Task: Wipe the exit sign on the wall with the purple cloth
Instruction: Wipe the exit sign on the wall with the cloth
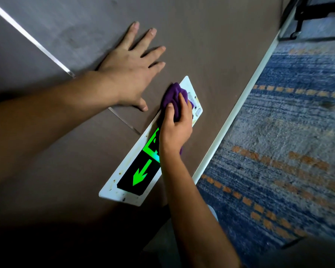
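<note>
Brown wall [211, 45] braces the flat left hand [127, 71]; the right hand [175, 130] grips the purple cloth [173, 97] on the exit sign [124, 182], whose length runs back along the right forearm.

Cloth [174, 97] on sign [124, 178], wall [211, 45] behind.

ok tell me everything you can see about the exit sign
The exit sign is a long white plate fixed flat on the brown wall, low, near the pale skirting. Its black panel shows a glowing green arrow and part of a green figure. Small rust-like specks dot the white border, and a screw shows in one end. The right hand presses the purple cloth onto its far half, hiding the middle. The left hand rests on the wall beside it, not touching.
</note>
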Tool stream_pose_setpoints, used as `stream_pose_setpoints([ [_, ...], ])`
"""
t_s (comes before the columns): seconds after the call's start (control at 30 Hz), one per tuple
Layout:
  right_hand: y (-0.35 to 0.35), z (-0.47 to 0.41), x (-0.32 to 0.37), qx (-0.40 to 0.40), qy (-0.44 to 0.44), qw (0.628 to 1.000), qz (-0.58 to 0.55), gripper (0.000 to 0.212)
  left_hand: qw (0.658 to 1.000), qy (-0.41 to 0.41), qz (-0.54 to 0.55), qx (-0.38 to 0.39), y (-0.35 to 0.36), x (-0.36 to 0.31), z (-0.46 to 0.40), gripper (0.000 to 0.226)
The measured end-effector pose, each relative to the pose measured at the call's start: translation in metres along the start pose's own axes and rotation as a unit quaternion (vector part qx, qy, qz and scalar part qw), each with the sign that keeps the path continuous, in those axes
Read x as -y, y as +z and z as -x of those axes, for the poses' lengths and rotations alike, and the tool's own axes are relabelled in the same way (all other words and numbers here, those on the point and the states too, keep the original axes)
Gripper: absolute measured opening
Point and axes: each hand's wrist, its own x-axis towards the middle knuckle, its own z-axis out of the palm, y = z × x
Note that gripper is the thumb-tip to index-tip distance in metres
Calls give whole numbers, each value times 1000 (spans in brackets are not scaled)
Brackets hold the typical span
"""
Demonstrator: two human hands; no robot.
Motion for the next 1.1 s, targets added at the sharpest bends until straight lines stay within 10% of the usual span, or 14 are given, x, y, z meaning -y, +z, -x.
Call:
stream_pose_setpoints([
  [0.6,11,-81,2,55,-27,997,37,52,999,5,4,-39,11,0,-4,121],
  [1.1,5,45,-19,51,-79,993,71,50,996,9,81,-23,4,1,-2,106],
])
